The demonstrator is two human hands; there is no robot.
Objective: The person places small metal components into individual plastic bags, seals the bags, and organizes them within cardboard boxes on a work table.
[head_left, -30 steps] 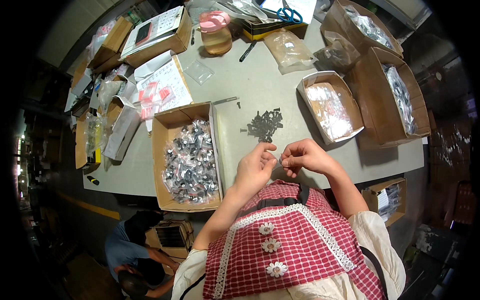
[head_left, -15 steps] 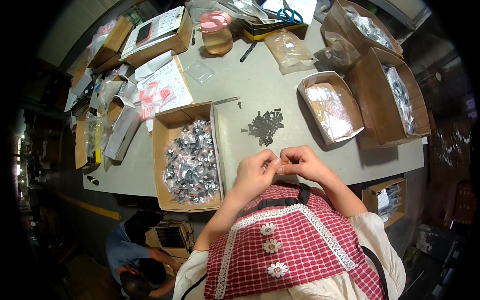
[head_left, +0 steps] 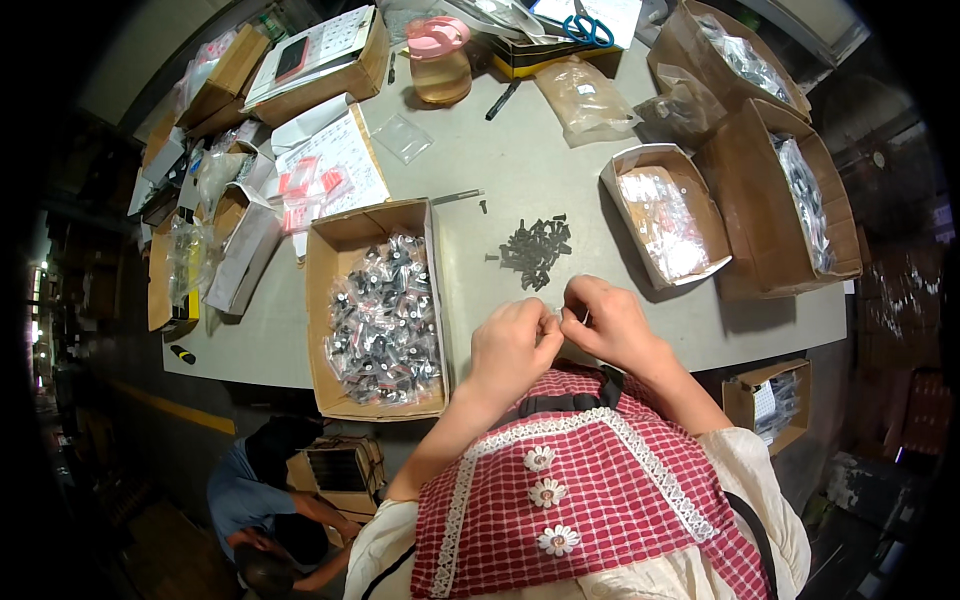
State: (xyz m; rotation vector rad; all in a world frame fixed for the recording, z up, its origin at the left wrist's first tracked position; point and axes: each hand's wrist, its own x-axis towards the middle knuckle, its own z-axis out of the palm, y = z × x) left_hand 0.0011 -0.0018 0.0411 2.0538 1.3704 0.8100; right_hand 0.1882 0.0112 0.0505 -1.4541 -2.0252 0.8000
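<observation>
Close together at the table's near edge, in front of the checked apron, are my left hand and my right hand. Both are closed in a pinch, fingertips nearly meeting. Something small and pale shows faintly between them, mostly hidden by the fingers, and I cannot make out what it is. Just beyond lies a pile of small black screws, with a loose screw farther off. Left of my hands stands an open cardboard box full of small clear bags with black and white parts inside.
To the right, a shallow carton holds clear, shiny pieces beside taller cartons. A pink-lidded jar, a marker and blue-handled scissors are at the back. Papers and boxes line the left. Another person crouches lower left.
My right hand has shifted slightly up and its fingers have curled in more. My left hand has turned a little, its fingers folding closer. The view has shifted slightly; the screws and boxes stay put.
</observation>
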